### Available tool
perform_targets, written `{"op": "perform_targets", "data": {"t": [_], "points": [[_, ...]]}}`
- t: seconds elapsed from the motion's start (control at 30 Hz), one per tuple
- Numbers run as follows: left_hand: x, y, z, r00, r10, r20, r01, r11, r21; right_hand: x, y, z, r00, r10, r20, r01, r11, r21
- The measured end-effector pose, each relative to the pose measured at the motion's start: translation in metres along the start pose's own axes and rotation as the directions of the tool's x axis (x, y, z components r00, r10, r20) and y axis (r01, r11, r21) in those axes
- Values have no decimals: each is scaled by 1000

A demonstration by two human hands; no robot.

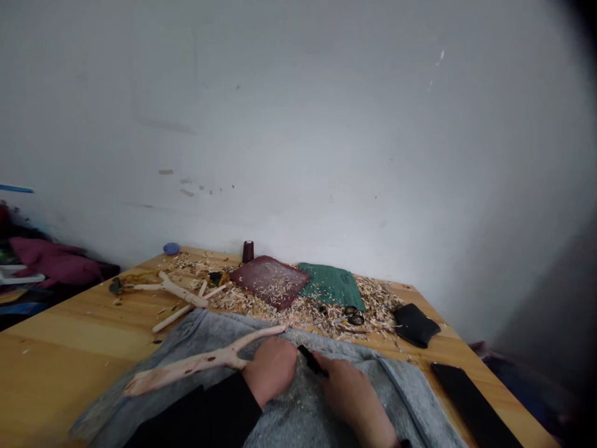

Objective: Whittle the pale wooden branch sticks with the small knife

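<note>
My left hand (270, 371) grips a peeled, forked wooden branch (196, 367), whose long arm reaches out to the left and whose thin fork rises to the right. My right hand (347, 398) is shut around a tool with a black handle (311, 361), probably a carving knife, right next to my left hand. Its blade is hidden. Both hands rest over a grey fabric lap cloth (196, 330) that is dusted with fine shavings.
The wooden table (56, 354) holds wood shavings (298, 311), a maroon leather pad (269, 282), a green cloth (332, 286), scissors (354, 316), a black pouch (416, 325), a black strop-like board (473, 404), a dark thread spool (248, 251), and peeled sticks (180, 290). A white wall stands behind.
</note>
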State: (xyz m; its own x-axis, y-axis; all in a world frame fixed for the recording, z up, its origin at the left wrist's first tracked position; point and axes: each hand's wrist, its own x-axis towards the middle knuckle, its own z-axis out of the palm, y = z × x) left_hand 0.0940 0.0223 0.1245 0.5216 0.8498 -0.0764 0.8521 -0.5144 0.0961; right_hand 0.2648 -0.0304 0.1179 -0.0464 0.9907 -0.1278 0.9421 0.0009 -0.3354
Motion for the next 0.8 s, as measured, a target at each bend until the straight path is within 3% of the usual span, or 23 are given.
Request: {"op": "perform_targets", "data": {"t": [0.3, 0.57, 0.67, 0.8], "points": [[5, -5, 6, 997, 55, -54, -56, 998, -1, 1, -34, -9, 997, -5, -80, -11, 980, -198], [6, 10, 7, 1000, 2, -14, -1, 999, 45, -7, -67, 20, 985, 87, -147, -137, 918, -372], [7, 17, 13, 999, -42, -10, 43, 997, 63, -7, -70, 28, 983, 121, -138, -167, 902, -398], [1, 14, 15, 998, -59, -30, 60, 997, 57, -7, -56, 23, 987, 98, -131, -136, 936, -326]]}}
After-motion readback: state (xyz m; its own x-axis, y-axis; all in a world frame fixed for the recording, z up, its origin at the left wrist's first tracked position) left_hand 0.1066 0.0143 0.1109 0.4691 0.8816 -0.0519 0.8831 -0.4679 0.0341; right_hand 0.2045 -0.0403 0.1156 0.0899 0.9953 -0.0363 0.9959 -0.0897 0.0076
